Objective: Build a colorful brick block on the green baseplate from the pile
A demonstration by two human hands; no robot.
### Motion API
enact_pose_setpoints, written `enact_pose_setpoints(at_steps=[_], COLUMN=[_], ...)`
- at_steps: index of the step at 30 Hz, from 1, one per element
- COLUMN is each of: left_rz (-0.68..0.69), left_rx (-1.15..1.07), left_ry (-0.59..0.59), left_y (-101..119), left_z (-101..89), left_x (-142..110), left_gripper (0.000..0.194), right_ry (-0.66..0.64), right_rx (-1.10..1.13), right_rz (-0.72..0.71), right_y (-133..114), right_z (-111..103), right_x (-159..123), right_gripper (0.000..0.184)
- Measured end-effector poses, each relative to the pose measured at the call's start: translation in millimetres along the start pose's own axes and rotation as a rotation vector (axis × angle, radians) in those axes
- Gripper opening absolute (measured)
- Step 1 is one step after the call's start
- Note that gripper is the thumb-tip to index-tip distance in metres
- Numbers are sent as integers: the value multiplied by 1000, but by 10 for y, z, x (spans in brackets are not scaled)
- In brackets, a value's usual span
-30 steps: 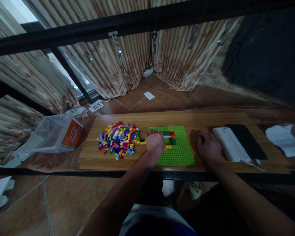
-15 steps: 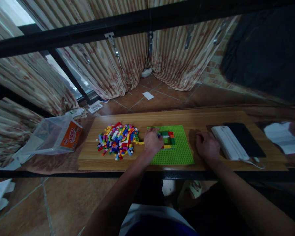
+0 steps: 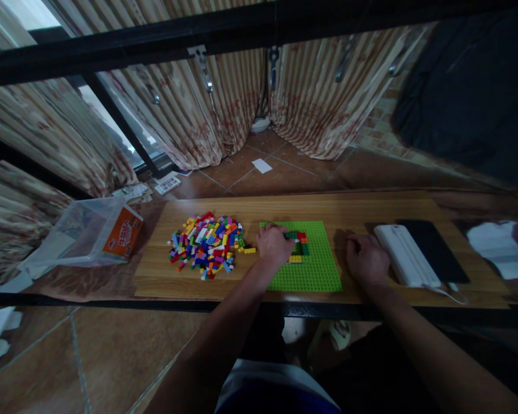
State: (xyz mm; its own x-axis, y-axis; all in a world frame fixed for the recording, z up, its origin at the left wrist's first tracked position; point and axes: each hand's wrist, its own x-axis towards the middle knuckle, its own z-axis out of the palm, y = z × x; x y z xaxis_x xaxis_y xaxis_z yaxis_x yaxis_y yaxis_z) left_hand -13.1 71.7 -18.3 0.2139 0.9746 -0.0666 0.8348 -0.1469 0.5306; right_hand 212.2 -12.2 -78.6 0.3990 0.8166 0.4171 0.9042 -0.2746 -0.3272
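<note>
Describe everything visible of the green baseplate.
The green baseplate is a flat, studded sheet, plastic by its look, lying on the wooden board between the brick pile and the right hand. Green, red, orange and yellow bricks stand on it, seemingly around an open middle. The left hand hides part of its left side; contact with the studs is unclear.

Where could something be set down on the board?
Bare wood behind the green baseplate, in front of the brick pile, and in a narrow gap between baseplate and right hand. Crowded: left hand at the built bricks; right hand beside the white device.
</note>
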Motion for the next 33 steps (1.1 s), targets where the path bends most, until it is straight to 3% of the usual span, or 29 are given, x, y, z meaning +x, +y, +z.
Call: enact_pose_setpoints(at_steps=[7,19,24,31,33], left_rz=[-66,-49,-84,-40,-47], left_rx=[3,79,113,203,221], left_ry=[-38,-31,-54,-63,-65], left_y=[21,45,76,112,162], left_z=[35,-40,11,31,49], left_x=[45,-72,-66,37,88], left_gripper=[26,26,35,45,46], right_ry=[37,-4,-3,144,147], right_rx=[-9,26,76,434,461], right_rz=[-33,5,35,308,318], right_y=[56,-18,33,201,203], right_z=[63,15,38,24,11], right_x=[-18,-7,6,18,11], right_gripper=[30,31,32,34,34])
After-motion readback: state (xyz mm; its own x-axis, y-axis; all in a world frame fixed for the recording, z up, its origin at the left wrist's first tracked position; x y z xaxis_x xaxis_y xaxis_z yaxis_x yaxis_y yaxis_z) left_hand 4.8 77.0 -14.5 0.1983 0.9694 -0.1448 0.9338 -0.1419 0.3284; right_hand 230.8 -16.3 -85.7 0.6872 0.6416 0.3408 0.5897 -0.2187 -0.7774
